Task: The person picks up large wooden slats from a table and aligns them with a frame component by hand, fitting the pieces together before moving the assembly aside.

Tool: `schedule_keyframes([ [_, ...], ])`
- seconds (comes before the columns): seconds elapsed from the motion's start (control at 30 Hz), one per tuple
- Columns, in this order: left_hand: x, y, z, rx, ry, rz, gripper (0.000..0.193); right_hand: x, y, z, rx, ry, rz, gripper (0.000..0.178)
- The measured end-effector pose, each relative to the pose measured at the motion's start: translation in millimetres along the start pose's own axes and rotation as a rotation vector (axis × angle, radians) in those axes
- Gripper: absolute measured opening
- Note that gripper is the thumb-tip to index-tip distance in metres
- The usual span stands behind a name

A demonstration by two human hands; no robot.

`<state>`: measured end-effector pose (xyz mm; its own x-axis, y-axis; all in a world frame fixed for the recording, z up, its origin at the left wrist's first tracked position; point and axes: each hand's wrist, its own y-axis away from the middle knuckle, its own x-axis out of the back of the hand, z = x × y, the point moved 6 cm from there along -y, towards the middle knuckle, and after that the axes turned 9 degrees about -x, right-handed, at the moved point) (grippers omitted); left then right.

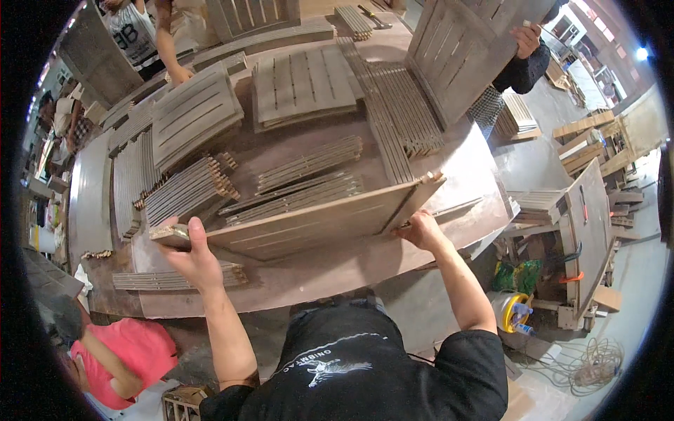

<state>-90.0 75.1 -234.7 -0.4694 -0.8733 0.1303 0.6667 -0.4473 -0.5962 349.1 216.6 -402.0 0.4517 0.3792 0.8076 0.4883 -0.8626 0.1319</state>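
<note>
Held up on its edge over the near side of the table (351,270) is a long greyish wooden panel (302,226). My left hand (193,258) is closed on its left end, thumb up along the edge. At the other end, my right hand (421,231) grips near the lower right corner, its fingertips partly hidden. Bundles of thin wooden strips (309,165) lie just beyond the panel, and another bundle (184,189) sits past my left hand. A short stack of strips (168,281) rests beneath that hand.
Slatted panels (302,83) are stacked farther back. At the far right a co-worker's hand (526,41) holds an upright slatted panel (467,49); another person's hand (181,74) touches the far-left stack. A person in pink (130,358) is at lower left. A yellow-rimmed bucket (504,312) stands right.
</note>
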Motion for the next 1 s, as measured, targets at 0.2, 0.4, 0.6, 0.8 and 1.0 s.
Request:
schedule_keyframes([
  [0.2, 3.6, 16.5, 10.8, 0.030, 0.084, 0.037, 0.042, -25.0, 1.8, 21.4, -0.062, 0.192, 0.071, 0.027],
  [0.4, 12.5, 24.5, 16.6, 0.016, 0.073, 0.078, 0.045, -18.7, -7.6, 19.6, 0.086, 0.160, -0.063, 0.027],
  [0.6, 14.1, 28.9, 17.5, -0.057, 0.048, 0.152, 0.049, 77.9, -128.0, 18.7, -0.160, -0.321, -0.039, 0.030],
  [0.8, 14.9, 31.5, 20.6, -0.063, 0.033, 0.183, 0.049, 88.9, -293.2, 7.5, -0.131, -0.320, 0.110, 0.058],
  [1.0, 14.7, 35.5, 19.3, -0.063, 0.011, 0.243, 0.046, 74.2, -351.7, -2.4, -0.442, -0.040, 0.190, 0.084],
])
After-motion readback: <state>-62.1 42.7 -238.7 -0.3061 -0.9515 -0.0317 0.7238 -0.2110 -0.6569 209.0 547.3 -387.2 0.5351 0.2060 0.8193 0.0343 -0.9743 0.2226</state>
